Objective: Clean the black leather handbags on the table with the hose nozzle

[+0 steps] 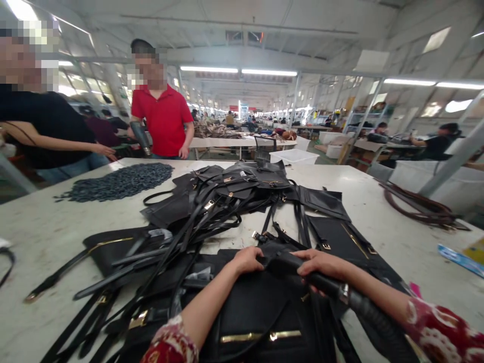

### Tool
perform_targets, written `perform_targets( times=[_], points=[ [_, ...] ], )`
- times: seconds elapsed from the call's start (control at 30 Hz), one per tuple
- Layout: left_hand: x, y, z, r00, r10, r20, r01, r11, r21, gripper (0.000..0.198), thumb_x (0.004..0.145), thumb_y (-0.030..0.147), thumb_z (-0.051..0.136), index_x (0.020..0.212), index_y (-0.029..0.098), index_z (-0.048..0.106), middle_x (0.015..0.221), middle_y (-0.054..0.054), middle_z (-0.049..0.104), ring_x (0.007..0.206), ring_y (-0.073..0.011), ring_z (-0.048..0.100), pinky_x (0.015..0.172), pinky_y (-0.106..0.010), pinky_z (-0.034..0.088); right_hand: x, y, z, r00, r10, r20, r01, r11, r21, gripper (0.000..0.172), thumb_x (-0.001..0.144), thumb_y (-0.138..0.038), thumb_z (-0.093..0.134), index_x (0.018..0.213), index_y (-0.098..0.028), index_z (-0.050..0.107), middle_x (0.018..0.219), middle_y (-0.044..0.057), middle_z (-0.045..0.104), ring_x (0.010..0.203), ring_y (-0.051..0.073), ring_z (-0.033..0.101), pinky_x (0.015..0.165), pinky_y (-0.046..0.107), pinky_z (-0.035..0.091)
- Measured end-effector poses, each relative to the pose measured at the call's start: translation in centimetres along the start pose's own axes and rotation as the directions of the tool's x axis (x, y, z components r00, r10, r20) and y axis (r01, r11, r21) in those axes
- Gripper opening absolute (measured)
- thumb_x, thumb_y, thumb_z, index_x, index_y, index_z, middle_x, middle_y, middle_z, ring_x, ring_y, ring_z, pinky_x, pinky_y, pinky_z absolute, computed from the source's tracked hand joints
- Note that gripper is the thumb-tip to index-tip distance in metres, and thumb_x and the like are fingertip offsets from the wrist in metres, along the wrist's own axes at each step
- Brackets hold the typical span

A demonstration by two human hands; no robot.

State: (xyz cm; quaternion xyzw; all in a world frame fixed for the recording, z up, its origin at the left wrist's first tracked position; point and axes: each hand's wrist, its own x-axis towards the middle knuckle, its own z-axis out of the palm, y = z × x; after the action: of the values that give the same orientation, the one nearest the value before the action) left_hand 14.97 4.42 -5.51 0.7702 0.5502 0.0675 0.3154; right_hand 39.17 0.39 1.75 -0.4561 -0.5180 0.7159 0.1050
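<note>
My right hand (321, 264) is wrapped round the black handle of a hose nozzle (284, 263), which points left over the leather. From the handle a ribbed black hose (372, 310) runs back under my right forearm, past a metal clamp. Fingers bent, my left hand (247, 259) pinches the far edge of a black leather bag (257, 302) just left of the nozzle tip. This bag lies flat in front of me, with gold zippers near its lower edge. Its far edge is partly hidden by my hands and the nozzle.
Black bags and straps with gold buckles (227, 194) are heaped across the white table (45, 229). A pile of small dark pieces (117, 181) lies at the back left. Brown straps (419, 204) are coiled at right. Two people stand beyond the table, one in a red shirt (162, 121).
</note>
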Motion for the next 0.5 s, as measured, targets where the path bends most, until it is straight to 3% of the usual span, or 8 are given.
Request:
perform_targets(
  times=[0.17, 0.27, 0.33, 0.4, 0.5],
  points=[
    [-0.2, 0.2, 0.1, 1.0, 0.008, 0.01, -0.009, 0.998, 0.059, 0.032, 0.055, 0.032, 0.065, 0.087, 0.025, 0.063, 0.085, 0.001, 0.065, 0.083, -0.0214, 0.059, 0.066, -0.026, 0.043, -0.5, 0.9, -0.7, 0.999, 0.034, 0.029, -0.036, 0.998, 0.055, 0.07, 0.064, -0.021, 0.056, 0.13, -0.022, 0.032, 0.065, 0.003, 0.063, 0.044, 0.013, 0.059, 0.036, 0.017, 0.04],
    [-0.6, 0.7, -0.2, 1.0, 0.004, -0.005, -0.003, 0.995, 0.104, 0.032, 0.057, 0.03, 0.063, 0.088, 0.024, 0.062, 0.086, -0.002, 0.065, 0.083, -0.0233, 0.059, 0.068, -0.029, 0.044, 0.9, 0.8, 0.1, 0.999, -0.04, -0.004, 0.04, 0.999, 0.015, 0.068, 0.064, -0.025, 0.054, 0.128, -0.019, 0.034, 0.063, 0.003, 0.062, 0.042, 0.013, 0.058, 0.037, 0.02, 0.042],
    [-1.3, 1.5, -0.2, 0.999, 0.016, -0.046, -0.01, 0.99, 0.14, 0.039, 0.061, 0.028, 0.06, 0.099, 0.021, 0.058, 0.097, -0.007, 0.062, 0.092, -0.0264, 0.057, 0.076, -0.034, 0.043, 1.7, 0.6, 0.9, 0.991, -0.118, -0.065, 0.115, 0.992, -0.051, 0.067, 0.064, -0.026, 0.054, 0.127, -0.017, 0.035, 0.062, 0.001, 0.06, 0.042, 0.013, 0.057, 0.036, 0.02, 0.041],
    [-2.8, 2.6, 0.1, 0.994, 0.05, -0.101, -0.032, 0.984, 0.175, 0.051, 0.066, 0.026, 0.056, 0.115, 0.017, 0.048, 0.115, -0.013, 0.053, 0.108, -0.0295, 0.047, 0.091, -0.041, 0.034, 2.0, 0.3, 1.6, 0.971, -0.197, -0.139, 0.183, 0.977, -0.109, 0.068, 0.063, -0.025, 0.056, 0.128, -0.018, 0.034, 0.059, -0.002, 0.058, 0.041, 0.013, 0.055, 0.036, 0.021, 0.041],
    [-6.8, 4.6, 1.6, 0.976, 0.166, -0.142, -0.126, 0.96, 0.251, 0.063, 0.068, 0.029, 0.056, 0.125, 0.013, 0.036, 0.135, -0.018, 0.033, 0.127, -0.0321, 0.02, 0.102, -0.048, 0.01, 1.4, -0.1, 2.4, 0.939, -0.269, -0.213, 0.239, 0.958, -0.158, 0.074, 0.061, -0.02, 0.06, 0.13, -0.02, 0.031, 0.051, -0.006, 0.055, 0.038, 0.011, 0.051, 0.036, 0.021, 0.042]
  ],
)
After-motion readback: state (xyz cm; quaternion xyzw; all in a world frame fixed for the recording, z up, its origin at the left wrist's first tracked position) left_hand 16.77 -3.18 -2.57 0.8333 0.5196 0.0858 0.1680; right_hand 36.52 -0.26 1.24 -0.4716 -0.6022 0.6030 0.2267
